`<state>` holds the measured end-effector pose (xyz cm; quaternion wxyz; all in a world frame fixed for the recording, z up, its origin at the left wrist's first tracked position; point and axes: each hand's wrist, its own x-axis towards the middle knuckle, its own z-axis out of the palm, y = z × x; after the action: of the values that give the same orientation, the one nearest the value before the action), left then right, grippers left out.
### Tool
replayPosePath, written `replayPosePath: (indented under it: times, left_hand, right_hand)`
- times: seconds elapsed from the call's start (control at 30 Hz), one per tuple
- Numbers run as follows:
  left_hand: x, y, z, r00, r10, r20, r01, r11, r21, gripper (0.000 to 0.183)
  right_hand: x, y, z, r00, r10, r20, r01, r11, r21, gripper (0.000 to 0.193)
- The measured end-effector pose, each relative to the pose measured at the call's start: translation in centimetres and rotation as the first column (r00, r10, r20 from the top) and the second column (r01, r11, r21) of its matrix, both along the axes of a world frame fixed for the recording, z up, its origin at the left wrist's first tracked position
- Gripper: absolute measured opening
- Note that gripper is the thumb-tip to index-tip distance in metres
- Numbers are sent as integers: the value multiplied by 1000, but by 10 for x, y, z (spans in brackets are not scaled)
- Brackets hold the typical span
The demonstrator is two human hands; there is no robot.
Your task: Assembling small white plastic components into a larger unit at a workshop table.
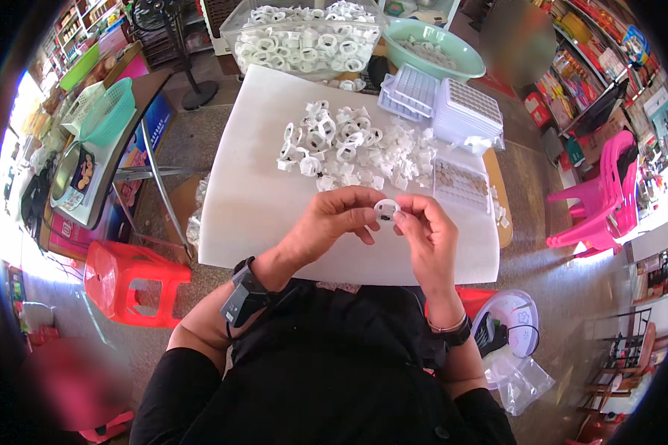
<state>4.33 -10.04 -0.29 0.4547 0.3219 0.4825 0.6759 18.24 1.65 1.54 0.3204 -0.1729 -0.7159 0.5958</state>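
Head view: the left hand [346, 213] and right hand [427, 230] are coming together over the near part of the table [249, 185], both pinching one small white ring [387, 207] between them. They are probably fitting or checking something in it; the next move is likely calling for a steady grip and light finger pressure. Just beyond the hands, a pile of white rings [321, 141] is lying loose, small white pieces [406, 154] spreading to its right. Beyond the right hand, a shallow tray [473, 202] is holding brownish bits [453, 176]; farther out, stacked trays [467, 126], a green basin [467, 65] and a clear bin [231, 34] are standing. Fingers are covering the ring's edges, its dark inner detail is staying unreadable, and the picture's top is cutting off the bin.
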Motion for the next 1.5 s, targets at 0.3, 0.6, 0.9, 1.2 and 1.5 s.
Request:
replayPosePath:
  times: [0.3,0.6,0.9,1.2,1.5]
  left_hand:
    - [12,15,5,991,-66,118,57,995,79,29]
    - [-10,38,6,940,-98,326,87,995,48,29]
    - [-25,67,-10,872,-167,459,176,984,24,35]
    - [-25,62,4,820,-261,510,246,964,99,35]
    - [-28,63,-10,798,-333,503,292,943,161,44]
  right_hand:
    - [3,-1,-5,995,-92,-34,80,964,-255,12]
    - [10,32,-8,966,-232,110,243,966,-94,11]
    - [12,118,-22,818,-540,197,264,657,706,9]
    - [-1,112,-29,768,-601,221,231,582,780,5]
    - [3,81,6,935,-325,142,266,907,327,9]
